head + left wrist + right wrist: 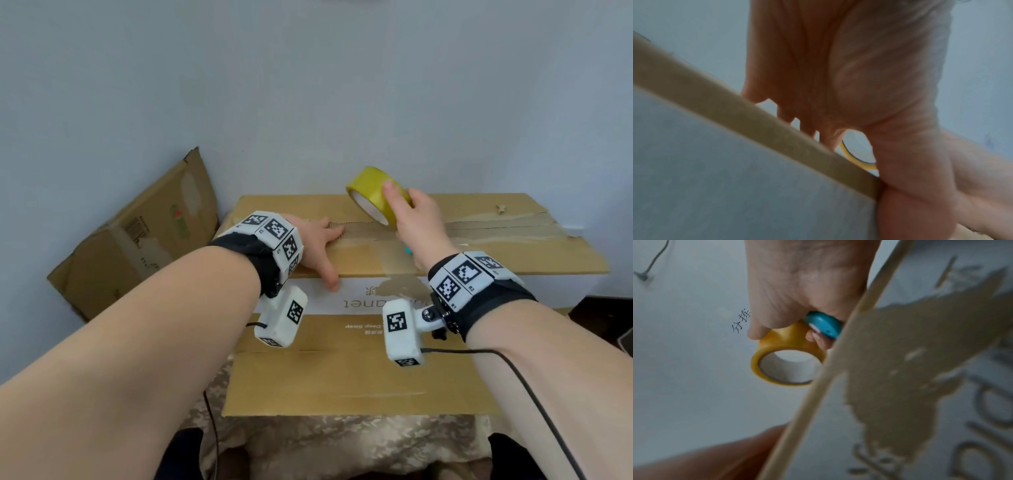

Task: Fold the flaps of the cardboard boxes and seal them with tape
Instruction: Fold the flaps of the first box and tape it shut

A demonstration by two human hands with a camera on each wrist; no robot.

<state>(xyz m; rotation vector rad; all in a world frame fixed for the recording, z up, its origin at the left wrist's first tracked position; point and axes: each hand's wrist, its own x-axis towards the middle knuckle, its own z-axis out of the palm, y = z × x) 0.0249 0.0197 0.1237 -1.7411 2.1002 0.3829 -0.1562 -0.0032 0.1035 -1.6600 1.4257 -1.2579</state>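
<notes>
Your right hand grips the roll of yellow tape, thumb on the outer band and fingers curled round the far side, and the right wrist view shows a small blue object tucked against the same fingers; it may be a cutter, but you cannot tell from here. The roll is tilted and its lower edge sits at or just above the centre seam of the cardboard box. Your left hand, at nine o'clock from the roll, lies flat with straight fingers pressing the top flaps down, thumb hooked over the near edge.

The seam already carries torn old tape running off toward three o'clock, with exposed corrugation. New tape laid over that rough strip may bond poorly and lift. Holding two things in one hand is the other risk: the blue object could slip, or the roll could twist and lay the strip crooked. If your left hand lifts early, the flaps may spring apart. A second, flattened box leans on the wall at nine o'clock.
</notes>
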